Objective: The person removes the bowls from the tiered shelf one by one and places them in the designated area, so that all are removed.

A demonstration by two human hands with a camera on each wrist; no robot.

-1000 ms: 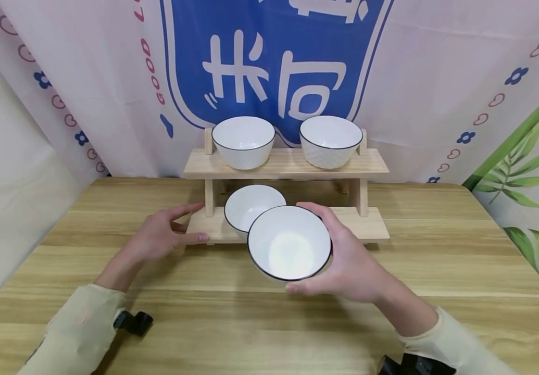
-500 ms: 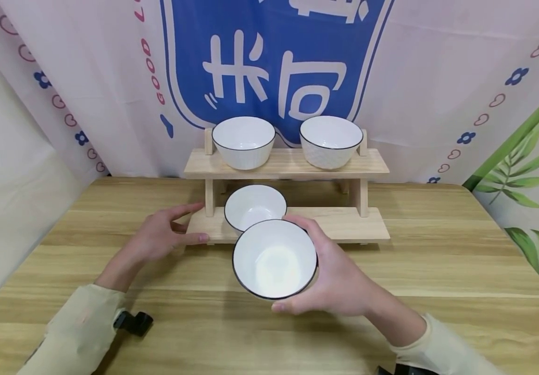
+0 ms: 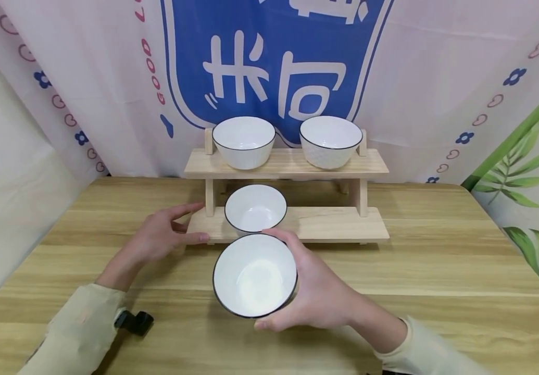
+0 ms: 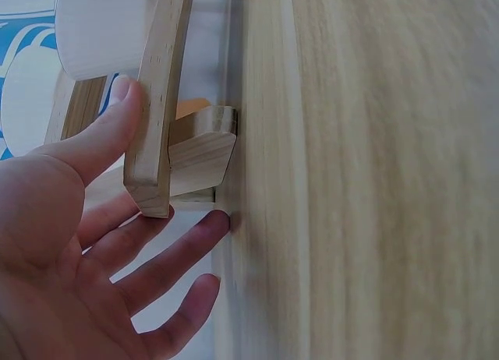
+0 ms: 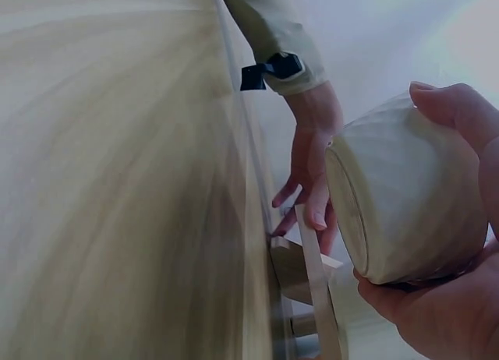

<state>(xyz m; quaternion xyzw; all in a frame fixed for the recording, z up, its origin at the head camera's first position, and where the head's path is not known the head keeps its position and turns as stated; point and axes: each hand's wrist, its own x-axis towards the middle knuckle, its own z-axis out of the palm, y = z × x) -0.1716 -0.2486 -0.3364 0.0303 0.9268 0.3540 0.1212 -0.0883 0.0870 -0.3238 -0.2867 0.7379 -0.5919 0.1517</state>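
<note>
A white bowl with a thin dark rim (image 3: pixel 252 273) is in my right hand (image 3: pixel 313 291), thumb on its near side and fingers on the far side. It is held above the table, mouth tilted up toward the head camera. The right wrist view shows the textured outer wall and base of this bowl (image 5: pixel 421 188). My left hand (image 3: pixel 163 234) holds the left end of a two-tier wooden rack's lower board (image 3: pixel 339 224). In the left wrist view, the thumb lies along the board (image 4: pixel 148 150) and other fingers spread beneath it. Another bowl (image 3: pixel 254 205) sits on the lower tier's left half.
Two matching bowls, one left (image 3: pixel 244 146) and one right (image 3: pixel 330 146), stand on the rack's upper board (image 3: pixel 285 165). The wood-grain table (image 3: pixel 438 271) extends around the rack. A printed cloth (image 3: pixel 419 94) hangs behind it.
My right hand has carried its bowl left and toward me, uncovering more of the bowl on the lower tier. The left hand and the rack have stayed put.
</note>
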